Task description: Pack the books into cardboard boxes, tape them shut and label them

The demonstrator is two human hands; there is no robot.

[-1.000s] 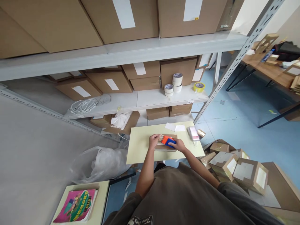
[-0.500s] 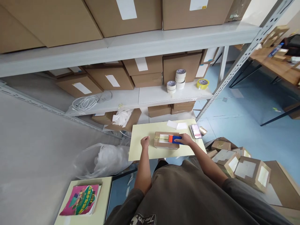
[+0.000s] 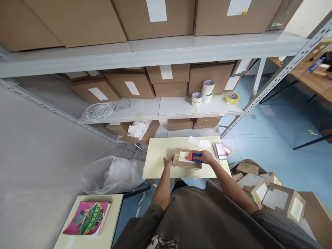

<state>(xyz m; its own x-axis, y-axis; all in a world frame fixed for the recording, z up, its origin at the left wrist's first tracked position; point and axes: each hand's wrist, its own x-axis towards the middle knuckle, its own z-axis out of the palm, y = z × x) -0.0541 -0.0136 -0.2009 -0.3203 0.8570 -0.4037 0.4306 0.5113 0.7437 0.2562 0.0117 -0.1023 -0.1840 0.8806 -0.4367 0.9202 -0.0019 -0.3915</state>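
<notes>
A grey metal shelf rack (image 3: pixel 166 55) spans the far side, its upper shelf carrying large brown cartons (image 3: pixel 166 29) side by side. In front of it, in the middle, is a pale yellow table (image 3: pixel 154 167). To the left of that stands a clear plastic bag (image 3: pixel 116 174) stuffed with white material, and at the near left a side table (image 3: pixel 89 241). A cardboard box (image 3: pixel 186 165) lies around the middle of the table, a white label on its top. A pink and green book (image 3: pixel 86 218) lies on the side table. A coil of white cable (image 3: pixel 100 111) sits at the left end of the middle shelf.

The right hand (image 3: pixel 207 157) is closed around a blue and orange tape dispenser (image 3: pixel 195 155), which is over the right part of the box top; a yellowish strip runs left from it along the box. The left hand (image 3: pixel 168 162) is at the box's left end, thumb apart from the fingers. Smallest are the yellow tape roll (image 3: pixel 232 98) on the middle shelf's right end and the paper slips (image 3: pixel 193 140) near the table's far edge.
</notes>
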